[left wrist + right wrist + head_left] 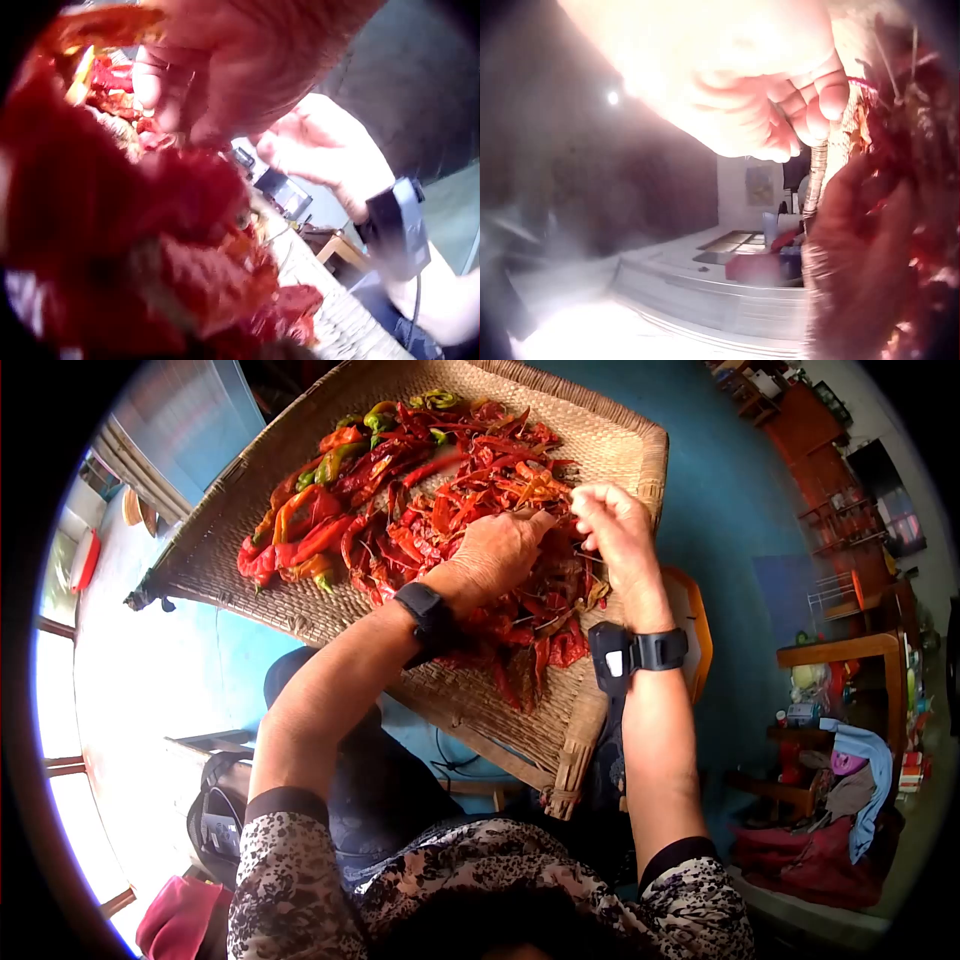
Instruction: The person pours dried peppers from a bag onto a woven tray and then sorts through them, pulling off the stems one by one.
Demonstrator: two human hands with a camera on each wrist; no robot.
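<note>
Dried red peppers lie heaped in a woven tray, with glossier red, orange and green peppers at its left side. The left hand is low among the dried ones; in the left wrist view its fingers curl against red pieces, and whether they grip one is hidden. Just right of it, over the tray's right side, the right hand is raised with bent fingers. The right wrist view shows the right hand curled, with no pepper visible inside it.
The tray's bound near corner is close to the person's lap. Under its right edge shows an orange-rimmed object. Farther right are wooden furniture and piled cloths; a dark bag is at lower left.
</note>
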